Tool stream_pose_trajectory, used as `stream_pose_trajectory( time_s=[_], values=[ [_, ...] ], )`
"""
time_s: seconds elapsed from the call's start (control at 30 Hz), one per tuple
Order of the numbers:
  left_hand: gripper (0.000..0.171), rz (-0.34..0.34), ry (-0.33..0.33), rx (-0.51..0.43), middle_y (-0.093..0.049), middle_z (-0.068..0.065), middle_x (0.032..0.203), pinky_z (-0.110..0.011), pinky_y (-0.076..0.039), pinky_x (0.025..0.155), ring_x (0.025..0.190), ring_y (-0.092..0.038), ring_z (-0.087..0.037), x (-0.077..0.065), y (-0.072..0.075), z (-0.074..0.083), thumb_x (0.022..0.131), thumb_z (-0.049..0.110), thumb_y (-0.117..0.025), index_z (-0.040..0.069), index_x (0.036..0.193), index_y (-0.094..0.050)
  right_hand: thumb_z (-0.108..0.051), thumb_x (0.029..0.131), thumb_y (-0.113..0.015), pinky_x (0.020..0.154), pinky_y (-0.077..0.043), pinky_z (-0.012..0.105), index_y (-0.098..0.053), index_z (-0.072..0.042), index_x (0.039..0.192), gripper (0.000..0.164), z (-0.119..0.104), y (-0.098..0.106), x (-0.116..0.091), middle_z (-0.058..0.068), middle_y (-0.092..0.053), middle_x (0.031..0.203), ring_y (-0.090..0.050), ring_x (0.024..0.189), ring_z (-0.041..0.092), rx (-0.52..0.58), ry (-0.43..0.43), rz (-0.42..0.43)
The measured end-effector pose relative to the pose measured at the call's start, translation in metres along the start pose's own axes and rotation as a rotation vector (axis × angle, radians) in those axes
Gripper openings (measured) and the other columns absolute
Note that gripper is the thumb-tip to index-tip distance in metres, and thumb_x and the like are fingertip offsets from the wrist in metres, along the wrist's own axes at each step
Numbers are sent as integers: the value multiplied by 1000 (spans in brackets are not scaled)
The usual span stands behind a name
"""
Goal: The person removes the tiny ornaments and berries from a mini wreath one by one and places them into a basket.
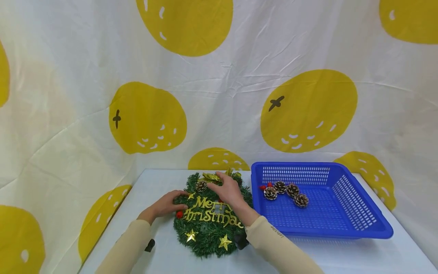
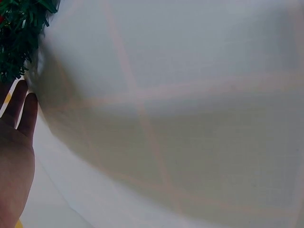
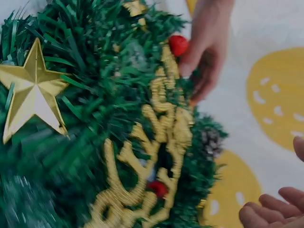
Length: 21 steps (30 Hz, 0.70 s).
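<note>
A green Christmas wreath [image 1: 205, 238] lies on the table with gold "Merry Christmas" lettering [image 1: 213, 217], gold stars [image 1: 225, 242], red berries [image 1: 179, 214] and a pine cone [image 1: 201, 185] on its upper left. My left hand [image 1: 166, 204] rests against the wreath's left edge, thumb by a red berry; its fingers [image 2: 28, 114] look fairly straight in the left wrist view. Above the upper part of the wreath reaches my right hand [image 1: 228, 190], near the pine cone and a gold bow [image 1: 211, 177]. In the right wrist view that hand's fingers [image 3: 270, 209] are loosely spread and hold nothing.
To the right of the wreath stands a blue plastic basket [image 1: 328, 230]. Inside it, at the left, are several pine cones [image 1: 301, 200] and red berries [image 1: 262, 187]. A white curtain printed with yellow fruit [image 1: 309, 110] hangs behind the white table [image 1: 154, 262].
</note>
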State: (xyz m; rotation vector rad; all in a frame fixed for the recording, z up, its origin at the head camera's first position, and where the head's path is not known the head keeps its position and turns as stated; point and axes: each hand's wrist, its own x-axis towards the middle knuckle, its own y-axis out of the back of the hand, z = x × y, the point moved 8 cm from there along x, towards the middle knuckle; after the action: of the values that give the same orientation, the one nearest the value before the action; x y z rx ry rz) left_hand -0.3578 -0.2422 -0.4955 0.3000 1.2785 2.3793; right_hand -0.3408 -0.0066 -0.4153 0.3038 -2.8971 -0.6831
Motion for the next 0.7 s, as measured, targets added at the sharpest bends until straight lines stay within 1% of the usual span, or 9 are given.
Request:
stream_pose_trajectory(
  time_s=[0.1,0.17,0.2,0.37,0.43,0.5,0.6,0.7],
  values=[
    [52,6,-4,-4,-50,-20,140,-62,-33,105,132,-42,-44,1,2,1,92,36,-69,11,135,-57,-39,94,-66,88,-50,52,-44,-10,148,65,5,-9,2,15,-47,146,-53,121,43,14,7,-5],
    [52,5,1,-5,-50,-20,141,-62,-33,105,132,-41,-43,2,2,1,91,37,-70,11,135,-57,-38,94,-66,88,-50,51,-43,-9,148,65,8,-14,4,16,-47,146,-53,121,43,22,18,-7],
    [52,4,3,-5,-50,-19,141,-62,-33,105,132,-41,-43,2,2,1,91,37,-70,12,135,-57,-38,94,-66,92,-48,49,-42,-8,148,66,10,-17,5,17,-47,146,-48,128,40,18,28,-8],
    [52,8,13,-4,-50,-19,140,-62,-33,105,132,-41,-43,1,1,0,91,37,-70,11,134,-57,-36,94,-66,98,-45,48,-39,-8,150,68,16,-29,8,16,-47,146,-46,131,37,15,38,-25],
    [51,10,17,-7,-51,-19,140,-62,-33,105,132,-41,-43,1,1,0,91,36,-70,11,134,-58,-36,94,-66,99,-44,48,-40,-9,149,67,18,-34,9,14,-47,146,-47,131,35,-11,37,-29],
    [52,9,17,-7,-51,-18,140,-62,-33,106,133,-41,-42,1,0,-1,91,37,-70,11,134,-57,-36,94,-67,97,-45,51,-43,-9,148,65,18,-38,11,14,-48,145,-48,130,35,-40,40,-20],
    [52,9,5,-7,-51,-19,140,-62,-33,105,132,-42,-43,1,0,1,91,37,-70,10,134,-57,-36,94,-67,97,-46,53,-45,-11,147,63,18,-43,13,12,-48,146,-49,129,34,-76,37,-14],
    [53,12,-1,-4,-52,-19,139,-62,-33,105,132,-42,-43,1,0,1,92,37,-69,9,135,-57,-36,94,-67,97,-46,53,-46,-11,146,62,17,-46,15,11,-47,147,-49,128,34,-83,34,-8]
  ],
)
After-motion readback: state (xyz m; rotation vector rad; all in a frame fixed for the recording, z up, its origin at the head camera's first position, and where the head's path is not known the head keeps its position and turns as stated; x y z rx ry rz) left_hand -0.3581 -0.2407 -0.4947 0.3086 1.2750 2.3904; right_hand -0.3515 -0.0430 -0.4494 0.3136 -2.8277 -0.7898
